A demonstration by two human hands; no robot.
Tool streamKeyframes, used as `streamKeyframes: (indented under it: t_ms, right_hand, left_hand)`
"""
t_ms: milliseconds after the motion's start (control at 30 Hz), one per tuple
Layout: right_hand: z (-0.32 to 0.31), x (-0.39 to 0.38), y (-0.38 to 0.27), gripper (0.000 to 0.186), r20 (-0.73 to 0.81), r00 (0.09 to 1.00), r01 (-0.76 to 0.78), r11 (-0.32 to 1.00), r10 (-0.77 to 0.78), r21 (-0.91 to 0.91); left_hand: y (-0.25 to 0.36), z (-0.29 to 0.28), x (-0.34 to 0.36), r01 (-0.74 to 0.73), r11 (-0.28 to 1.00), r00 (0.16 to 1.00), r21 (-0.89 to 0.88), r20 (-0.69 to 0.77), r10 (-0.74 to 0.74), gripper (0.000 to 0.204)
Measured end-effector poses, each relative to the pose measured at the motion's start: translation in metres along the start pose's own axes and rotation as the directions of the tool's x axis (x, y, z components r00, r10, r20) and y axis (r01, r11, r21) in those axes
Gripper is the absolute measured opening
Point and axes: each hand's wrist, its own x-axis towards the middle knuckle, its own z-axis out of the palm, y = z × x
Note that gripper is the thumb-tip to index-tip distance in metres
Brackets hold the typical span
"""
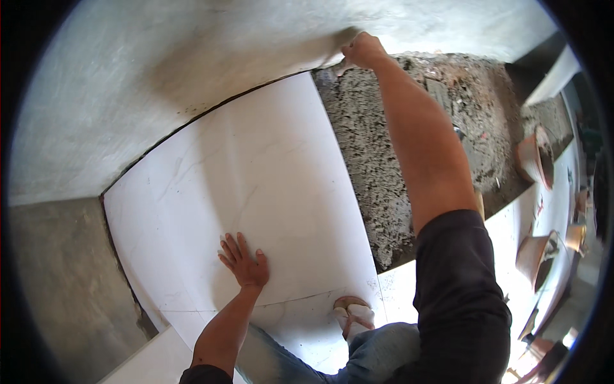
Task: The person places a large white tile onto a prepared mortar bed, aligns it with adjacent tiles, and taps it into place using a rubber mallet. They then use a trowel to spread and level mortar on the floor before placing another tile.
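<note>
My left hand (246, 262) lies with spread fingers on a large white marble-veined tile (288, 166), which borders the plastered wall (192, 51) along its far edge. My right hand (363, 50) reaches to the foot of that wall just beyond the tile's upper right corner, its fingers closed. Something pale shows below those fingers, too unclear to name. Rough grey mortar (355, 147) covers the floor to the right of the tile, partly behind my right arm.
Two buckets (527, 157) (529, 259) stand at right. White tiles (396, 294) continue along the near side, under my sandalled foot (355, 313). A grey wall (64, 275) bounds the left. A pale panel (550, 77) stands upper right. A dark, indistinct shape (550, 355) is at lower right.
</note>
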Motion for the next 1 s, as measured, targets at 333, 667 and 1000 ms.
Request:
streamKeyframes:
  t_ms: [333,667,1000]
  right_hand:
    - [-0.028,-0.265,0.292,0.046,0.088,0.848,-0.379,0.484,0.522,0.789]
    - [0.025,-0.428,0.327,0.066,-0.458,0.855,-0.311,0.948,0.244,-0.075]
    - [0.064,-0.604,0.359,0.043,-0.112,0.940,-0.331,0.940,0.321,-0.083]
  left_hand:
    - [-0.004,0.010,0.000,-0.012,1.000,0.997,0.023,-0.078,0.013,0.071]
    - [0.153,-0.207,-0.113,0.110,0.178,0.958,-0.978,0.152,0.241,0.029]
    - [0.199,-0.321,-0.237,0.384,-0.921,0.892,0.066,-0.286,0.351,0.026]
